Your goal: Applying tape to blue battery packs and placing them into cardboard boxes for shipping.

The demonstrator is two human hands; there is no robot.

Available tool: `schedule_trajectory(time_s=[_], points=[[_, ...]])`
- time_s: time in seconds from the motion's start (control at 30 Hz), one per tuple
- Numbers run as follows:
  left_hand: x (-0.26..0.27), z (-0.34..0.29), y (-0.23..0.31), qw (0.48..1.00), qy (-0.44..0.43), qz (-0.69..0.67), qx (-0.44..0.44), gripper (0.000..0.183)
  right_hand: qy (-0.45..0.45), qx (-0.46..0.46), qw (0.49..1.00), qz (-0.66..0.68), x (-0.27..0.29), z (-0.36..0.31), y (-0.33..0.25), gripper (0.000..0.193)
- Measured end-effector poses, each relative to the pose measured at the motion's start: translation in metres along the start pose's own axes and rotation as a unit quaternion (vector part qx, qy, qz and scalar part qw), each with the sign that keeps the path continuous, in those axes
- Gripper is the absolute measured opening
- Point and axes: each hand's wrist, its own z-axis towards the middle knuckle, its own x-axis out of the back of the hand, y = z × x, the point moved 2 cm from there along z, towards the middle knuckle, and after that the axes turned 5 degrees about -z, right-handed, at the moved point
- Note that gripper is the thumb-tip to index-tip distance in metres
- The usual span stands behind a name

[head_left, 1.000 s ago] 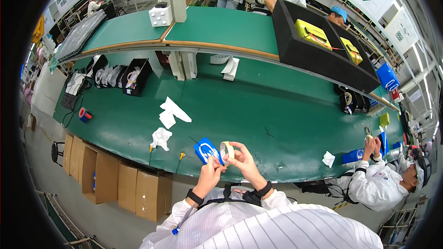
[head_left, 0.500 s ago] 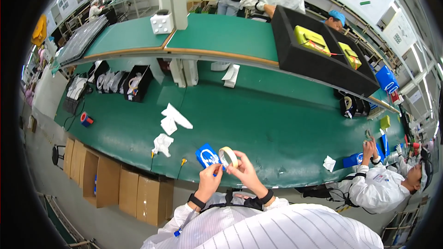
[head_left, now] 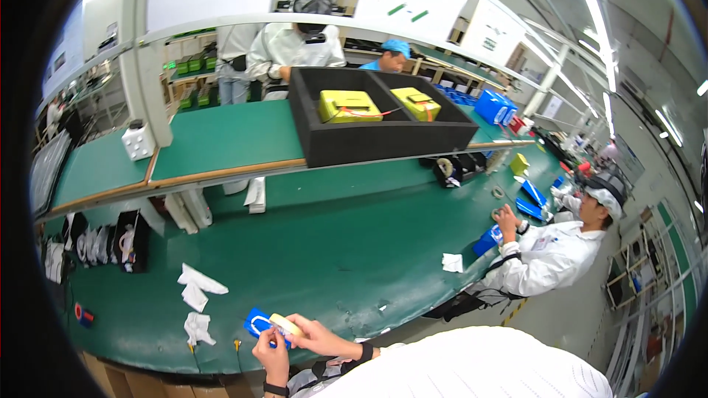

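Observation:
At the table's near edge lies a blue pack (head_left: 257,318) with a white looped cord on its top. My right hand (head_left: 316,337) grips a roll of pale yellow tape (head_left: 286,325), tilted over the right part of the pack. My left hand (head_left: 271,356) is closed in a pinch at the pack's near side, close beneath the roll. What sits between its fingertips is too small to make out. Both hands are close together, and their fingers cover part of the pack.
Crumpled white paper (head_left: 198,329) and two yellow-tipped leads (head_left: 237,344) lie left of my hands. A raised shelf carries a black divided tray (head_left: 383,140) with yellow packs. On the right, a co-worker (head_left: 549,247) handles another blue pack. Cardboard boxes (head_left: 140,382) stand below the table.
My view has swung to the right and up, so the table and hands now appear lower and further left. Both hands stay at the blue pack, the right one still holding the tape.

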Motion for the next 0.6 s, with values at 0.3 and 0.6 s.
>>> schedule_trajectory(time_s=[0.3,0.6], points=[[0.0,0.006,-0.014,0.993,0.046,-0.072,0.087,0.006,0.033,0.121,0.99,-0.068,-0.001,-0.001,0.004,0.032],[-0.004,0.002,-0.02,0.979,0.027,-0.149,0.137,0.009,0.098,0.024,0.989,-0.106,0.007,-0.005,0.013,0.029]])
